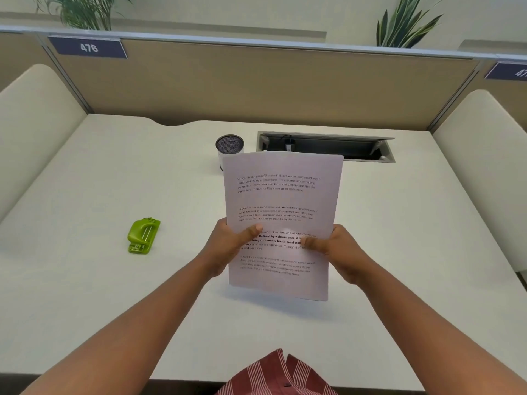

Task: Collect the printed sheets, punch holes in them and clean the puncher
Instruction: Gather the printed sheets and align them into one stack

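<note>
A stack of printed sheets (281,201) with paragraphs of black text is held upright over the middle of the white desk (114,181). My left hand (228,246) grips its left edge, thumb on the front. At the right edge, my right hand (333,249) holds it the same way. The bottom edge of the sheets hangs just above the desk surface. A green hole puncher (143,236) lies flat on the desk well to the left of both hands, untouched.
A round mesh-topped cylinder (229,145) stands behind the sheets, partly hidden by them. An open cable tray (328,145) is recessed in the desk at the back right. Tan partitions and cream side panels enclose the desk. A red striped shirt shows at the near edge.
</note>
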### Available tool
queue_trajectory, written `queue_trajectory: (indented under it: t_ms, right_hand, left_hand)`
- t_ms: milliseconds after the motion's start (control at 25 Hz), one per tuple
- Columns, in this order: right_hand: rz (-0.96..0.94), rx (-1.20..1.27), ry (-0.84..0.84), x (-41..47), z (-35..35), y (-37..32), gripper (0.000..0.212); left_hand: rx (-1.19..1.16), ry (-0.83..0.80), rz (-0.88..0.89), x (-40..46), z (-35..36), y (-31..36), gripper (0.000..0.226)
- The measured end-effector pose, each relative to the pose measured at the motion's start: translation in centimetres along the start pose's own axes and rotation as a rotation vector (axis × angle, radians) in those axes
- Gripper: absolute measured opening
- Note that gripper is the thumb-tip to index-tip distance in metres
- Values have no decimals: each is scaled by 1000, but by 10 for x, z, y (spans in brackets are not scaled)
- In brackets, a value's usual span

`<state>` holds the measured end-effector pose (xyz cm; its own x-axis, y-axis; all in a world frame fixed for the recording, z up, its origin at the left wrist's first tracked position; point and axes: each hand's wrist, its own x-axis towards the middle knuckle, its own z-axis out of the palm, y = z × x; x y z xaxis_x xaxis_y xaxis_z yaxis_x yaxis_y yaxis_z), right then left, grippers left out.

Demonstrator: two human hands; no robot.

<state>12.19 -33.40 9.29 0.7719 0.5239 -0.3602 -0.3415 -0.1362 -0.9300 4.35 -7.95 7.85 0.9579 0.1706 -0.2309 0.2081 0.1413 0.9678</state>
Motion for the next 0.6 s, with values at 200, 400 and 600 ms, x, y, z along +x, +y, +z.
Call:
queue_trajectory:
  t_ms: [200,400,600]
  right_hand:
    - [42,80,-99,0,-8,-11,36]
    - [134,602,-183,-12,-7,2,62]
    - [49,769,-6,-10,39,14,55]
  left_hand:
    - [-98,1,-149,2,-4,6,41]
    - [-429,239,-252,7,-3,9,33]
    - [-581,343,-209,9,10,6,33]
